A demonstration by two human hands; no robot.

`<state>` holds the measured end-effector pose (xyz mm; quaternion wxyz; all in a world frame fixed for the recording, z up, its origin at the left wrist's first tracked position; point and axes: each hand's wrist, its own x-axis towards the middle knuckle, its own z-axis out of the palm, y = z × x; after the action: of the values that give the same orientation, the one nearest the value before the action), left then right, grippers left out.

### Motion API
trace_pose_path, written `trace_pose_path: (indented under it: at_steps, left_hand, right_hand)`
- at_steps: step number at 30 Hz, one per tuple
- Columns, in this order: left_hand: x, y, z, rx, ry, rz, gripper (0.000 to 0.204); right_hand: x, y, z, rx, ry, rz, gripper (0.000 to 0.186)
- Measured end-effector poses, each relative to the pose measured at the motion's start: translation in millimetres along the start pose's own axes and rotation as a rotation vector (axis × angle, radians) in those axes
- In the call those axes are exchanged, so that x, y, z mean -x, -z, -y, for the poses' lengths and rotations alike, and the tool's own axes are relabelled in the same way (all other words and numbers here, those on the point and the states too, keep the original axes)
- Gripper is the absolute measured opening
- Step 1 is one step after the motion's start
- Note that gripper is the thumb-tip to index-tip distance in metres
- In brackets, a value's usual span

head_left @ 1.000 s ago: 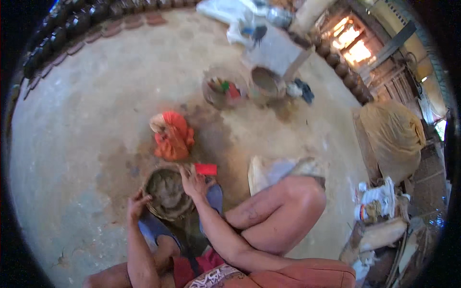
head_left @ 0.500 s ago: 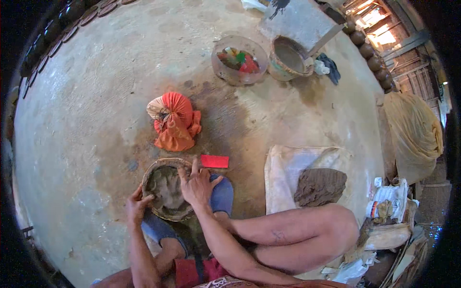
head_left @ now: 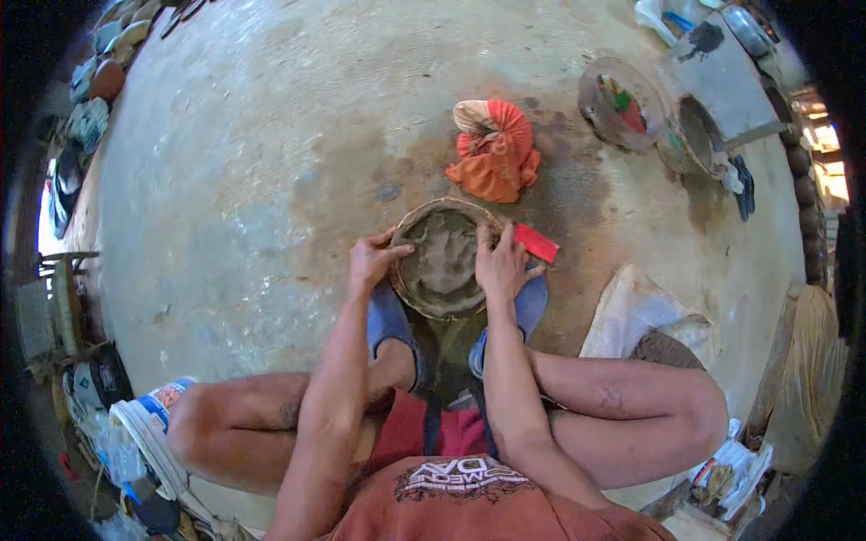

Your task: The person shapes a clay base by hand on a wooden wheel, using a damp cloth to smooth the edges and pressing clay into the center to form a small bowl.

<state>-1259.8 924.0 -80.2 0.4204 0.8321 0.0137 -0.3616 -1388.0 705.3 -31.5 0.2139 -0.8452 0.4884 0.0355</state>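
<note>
A round shallow bowl (head_left: 398, 287) with wet grey-brown clay (head_left: 444, 257) pressed unevenly over its inside rests between my feet. My left hand (head_left: 374, 261) grips the bowl's left rim, its thumb lying inside over the clay and its other fingers outside. At the right rim, my right hand (head_left: 502, 263) holds the edge with bent fingers, partly hiding it. A flat red rectangular piece (head_left: 538, 243) lies on the floor just right of that hand. Beyond the bowl sits an orange-and-cream cloth bundle (head_left: 496, 153), gathered and tied.
At the far right stand a wide tub (head_left: 591, 104) with coloured scraps and a bucket (head_left: 683, 149) beside a grey block (head_left: 722, 81). Nearer, a lump of clay (head_left: 667, 349) rests on a white sack (head_left: 622, 311). A white bucket (head_left: 149, 442) is by my left knee.
My right hand has gone from reaching over the clay to holding the bowl's right rim. The left hand keeps its grip. My view has swung left, shifting the surroundings rightward.
</note>
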Motion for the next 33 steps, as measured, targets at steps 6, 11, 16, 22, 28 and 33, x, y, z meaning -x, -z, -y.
trace_pose_path:
  at_steps: [6,11,16,22,28,33]
  left_hand:
    - [30.4,-24.3,-52.0,-0.217,0.039,-0.262,0.064]
    - [1.9,5.1,0.5,0.14,0.041,-0.029,0.06]
    - [38.2,-31.1,-66.5,-0.231,0.047,-0.376,0.056]
    - [21.7,-29.8,-39.5,-0.161,-0.197,-0.404,0.071]
    - [11.2,-20.0,-26.7,0.246,-0.154,-0.153,0.082]
    - [-3.0,-41.4,-38.3,-0.154,-0.061,-0.332,0.073]
  right_hand:
    - [-5.0,7.7,-3.9,0.109,-0.046,0.099,0.08]
    - [2.0,-0.5,4.0,0.057,0.017,0.062,0.081]
    - [-6.4,3.4,-6.7,0.082,-0.044,0.092,0.081]
    - [-14.6,6.7,-4.4,-0.028,0.032,0.146,0.082]
    - [-47.2,17.1,29.1,-0.051,0.308,0.183,0.087]
    - [-85.5,7.2,41.6,-0.057,0.303,0.336,0.076]
